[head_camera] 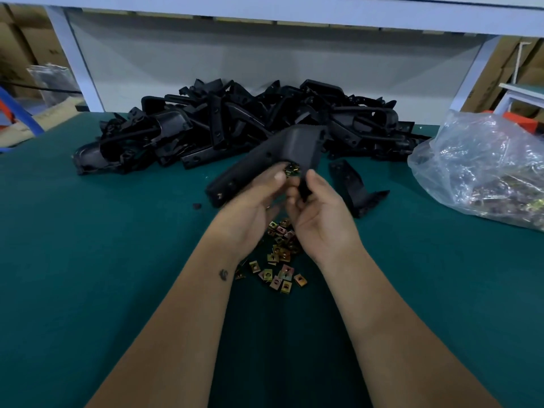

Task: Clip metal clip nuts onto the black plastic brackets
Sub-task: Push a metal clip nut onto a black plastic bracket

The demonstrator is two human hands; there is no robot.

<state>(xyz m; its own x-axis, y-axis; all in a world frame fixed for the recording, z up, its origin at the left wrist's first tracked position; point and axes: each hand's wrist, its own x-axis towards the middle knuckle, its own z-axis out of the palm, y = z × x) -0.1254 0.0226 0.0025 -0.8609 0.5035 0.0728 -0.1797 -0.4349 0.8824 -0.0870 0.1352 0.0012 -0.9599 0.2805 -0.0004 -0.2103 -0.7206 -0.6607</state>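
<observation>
A clear bag [482, 172] slumps on the green counter [88, 245] at 3 o'clock, crumpled and holding a heap of brassy clips like the loose ones. The loose clips [278, 260] lie scattered on the counter at 6 o'clock from the hands, partly under the wrists. Both hands hold one bracket [276, 151] up above the counter: the left hand [250, 207] has its fingers curled around the bracket's long arm, and the right hand [321, 213] grips its lower edge. A single clip [292, 169] sits on the bracket's edge between the two thumb tips, touching or nearly so. A second bracket [353, 187] lies at 3 o'clock from the hands, and the pile [229, 125] sprawls at 12 o'clock.
</observation>
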